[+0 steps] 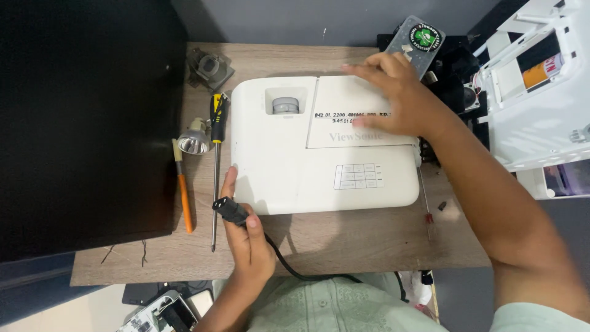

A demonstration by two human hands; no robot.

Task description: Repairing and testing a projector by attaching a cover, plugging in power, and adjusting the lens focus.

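A person's left hand point(246, 237) closes around a black moulded power plug point(230, 210), thumb along its top, at the front left corner of a white projector point(289, 175), the index finger stretched up against the casing's rounded edge; a black cable point(284, 261) curves away from the plug toward the table's front edge. The right hand point(393, 92) lies open and flat, fingers spread, on the projector's smooth rectangular top panel point(335, 126), gripping nothing. The glossy plastic projector sits at the middle of a wood-grain table point(344, 237), with a recessed lens ring point(285, 105) and a grid of flat buttons point(357, 176) on top. Just left of it lie a long steel-shafted screwdriver with a yellow-and-black handle point(216, 154), a reflective projector lamp bulb point(193, 141) and an orange-handled brush point(183, 190). A grey metal lamp housing point(209, 66) rests near the back edge, and a slim red-tipped screwdriver point(425, 197) lies beside the projector's right side. A white plastic casing point(541, 117) stands well apart on the right
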